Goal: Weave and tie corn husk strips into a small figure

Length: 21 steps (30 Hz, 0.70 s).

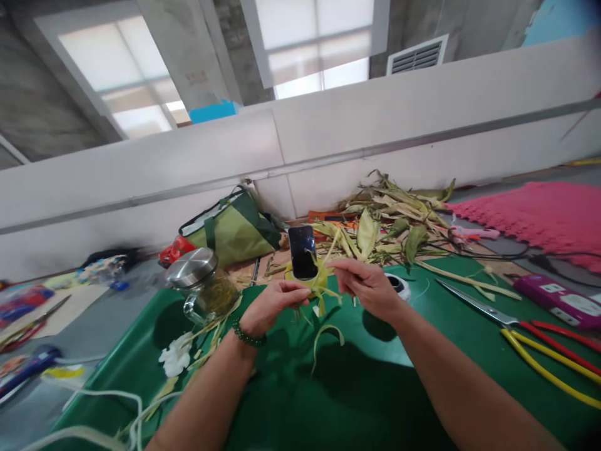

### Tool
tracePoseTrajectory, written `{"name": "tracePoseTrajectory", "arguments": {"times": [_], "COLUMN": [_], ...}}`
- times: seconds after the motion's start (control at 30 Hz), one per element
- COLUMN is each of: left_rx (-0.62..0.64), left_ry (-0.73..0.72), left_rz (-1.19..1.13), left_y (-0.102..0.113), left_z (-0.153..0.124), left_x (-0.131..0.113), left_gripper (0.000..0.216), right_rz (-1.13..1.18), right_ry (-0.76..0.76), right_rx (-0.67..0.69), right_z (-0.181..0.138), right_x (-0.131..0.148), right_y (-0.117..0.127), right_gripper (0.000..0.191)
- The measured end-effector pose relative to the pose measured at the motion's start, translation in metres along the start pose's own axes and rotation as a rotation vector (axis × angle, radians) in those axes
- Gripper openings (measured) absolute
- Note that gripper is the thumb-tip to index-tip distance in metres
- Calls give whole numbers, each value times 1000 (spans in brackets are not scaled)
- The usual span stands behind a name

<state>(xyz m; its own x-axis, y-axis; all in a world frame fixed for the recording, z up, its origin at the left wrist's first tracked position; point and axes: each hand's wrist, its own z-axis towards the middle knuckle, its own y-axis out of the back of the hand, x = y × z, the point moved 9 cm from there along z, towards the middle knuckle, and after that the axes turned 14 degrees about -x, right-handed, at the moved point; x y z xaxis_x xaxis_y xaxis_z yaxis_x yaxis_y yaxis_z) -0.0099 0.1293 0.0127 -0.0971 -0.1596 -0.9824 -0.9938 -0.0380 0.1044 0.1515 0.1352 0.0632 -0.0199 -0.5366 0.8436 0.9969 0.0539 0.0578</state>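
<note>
Both hands meet over the green mat (328, 388), pinched on thin yellow-green leaf strips (323, 285). My left hand (275, 304), with a green bead bracelet at the wrist, grips the strips' lower part. My right hand (369, 285) pinches the upper ends. One loose strip (326, 335) curls down from the hands. Just behind them a phone (303, 252) stands upright with a dark screen. A roll of white thread or tape (399, 285) lies right behind my right hand.
A glass jar with a steel lid (201, 282) stands left of the hands. A pile of dried leaves (394, 219) lies at the back, a green bag (230, 232) left of it. Scissors with red and yellow handles (521, 326) lie right, near a purple case (558, 300) and pink knit cloth (539, 213).
</note>
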Motion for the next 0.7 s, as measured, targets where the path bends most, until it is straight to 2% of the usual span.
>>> {"name": "tracePoseTrajectory", "arguments": {"times": [0.07,0.17,0.3,0.37,0.47,0.53,0.6,0.67,0.7], "left_rx": [10,93,130,90,5,-110,-228,-229,-166], "left_ry": [2,-5,-26,-35,-2,24,63,103,113], "left_rz": [19,42,44,-11,-164,-349,-505,-512,-462], "left_y": [2,0,0,3,9,18,25,20,10], "left_z": [5,6,3,3,7,12,15,14,13], "left_x": [7,14,12,7,6,9,17,25,27], "left_gripper": [15,14,14,17,25,28,27,27,27], "right_rz": [-42,-153,-258,-221,-108,-37,54,168,226], "right_ry": [0,39,85,47,-127,-228,-296,-374,-423], "right_rx": [76,209,242,275,387,346,209,102,77], "right_z": [0,-5,-11,-15,-23,-22,-16,-14,-15], "right_x": [-1,-1,-2,-7,-23,-33,-38,-42,-44], "right_y": [-1,-9,-21,-31,-48,-48,-40,-35,-36], "right_gripper": [29,25,22,22,27,29,29,29,29]}}
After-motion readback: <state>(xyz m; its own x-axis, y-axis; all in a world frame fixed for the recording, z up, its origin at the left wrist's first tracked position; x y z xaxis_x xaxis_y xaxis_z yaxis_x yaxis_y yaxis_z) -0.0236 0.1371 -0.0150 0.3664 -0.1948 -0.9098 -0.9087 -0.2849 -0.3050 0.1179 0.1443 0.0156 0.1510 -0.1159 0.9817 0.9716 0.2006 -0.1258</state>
